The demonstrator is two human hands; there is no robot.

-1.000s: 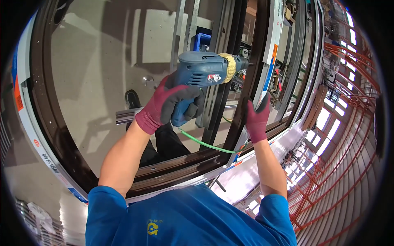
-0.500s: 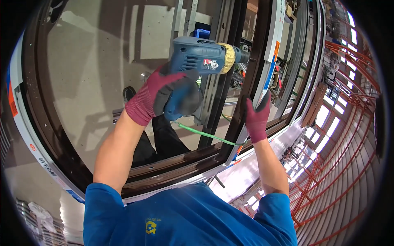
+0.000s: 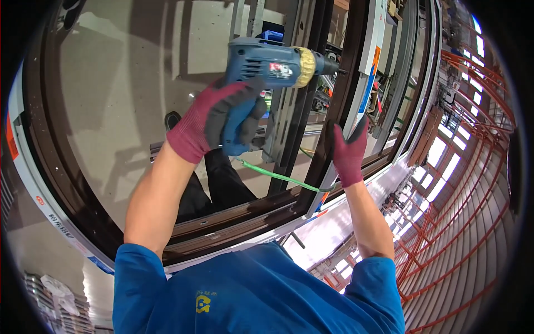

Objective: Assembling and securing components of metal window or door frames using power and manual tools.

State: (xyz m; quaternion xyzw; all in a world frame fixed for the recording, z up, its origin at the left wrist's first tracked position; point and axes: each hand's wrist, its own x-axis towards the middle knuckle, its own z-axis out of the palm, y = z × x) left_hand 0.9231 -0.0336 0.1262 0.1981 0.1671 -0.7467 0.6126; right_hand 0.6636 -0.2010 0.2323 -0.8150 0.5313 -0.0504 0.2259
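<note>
My left hand [image 3: 214,117], in a maroon and dark grey glove, is closed round the handle of a blue power drill [image 3: 261,60]. Yellowish tape wraps the drill's front, and its chuck points right. The bit meets the dark brown bar [image 3: 349,53] of a metal frame; whether it has entered the bar I cannot tell. Lower along that bar, my right hand [image 3: 349,156], gloved alike, grips it with the thumb on the near face and the fingers partly hidden behind. A green cable [image 3: 278,176] runs from the drill's handle to the bar's lower end.
The big brown frame [image 3: 83,183] with white protective film surrounds the work and passes close to my body. Grey metal profiles [image 3: 286,111] lie below the bar, beside assorted tools. A bundle of profiles [image 3: 72,317] sits at lower left. Red steel trusses [image 3: 445,267] show at right.
The drill and my left hand have shifted slightly farther away along the bar. My left fingers, blurred before, now show clearly on the handle. My right hand keeps nearly the same place.
</note>
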